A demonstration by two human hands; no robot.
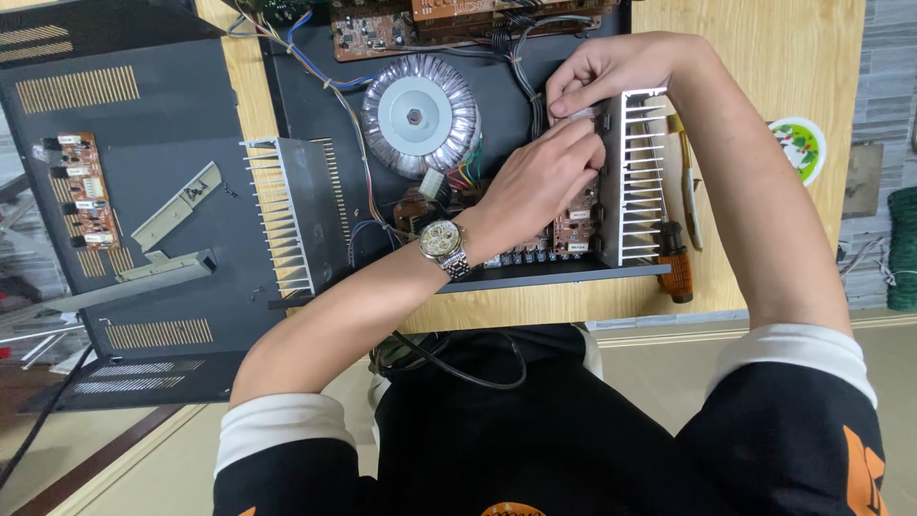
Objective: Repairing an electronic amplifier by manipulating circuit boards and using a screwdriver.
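Note:
An opened black amplifier chassis (315, 105) lies on a wooden table. My left hand (540, 182), with a wristwatch (444, 244) on its wrist, rests on a brown circuit board (576, 225) beside a finned silver heatsink (638, 177). Its fingers pinch a small part at the board's top. My right hand (611, 69) comes in from above and grips the same small part at the heatsink's upper left corner. What they hold is hidden by the fingers. A silver ring-shaped transformer (418, 113) sits left of both hands.
A second heatsink (282, 215) stands at the chassis's left. The black cover (115, 115) lies further left with a small brown board (81, 191) and metal brackets (177, 205). A screwdriver (676, 266) and pliers (690, 191) lie right of the chassis. A round green-and-white lid (800, 145) sits far right.

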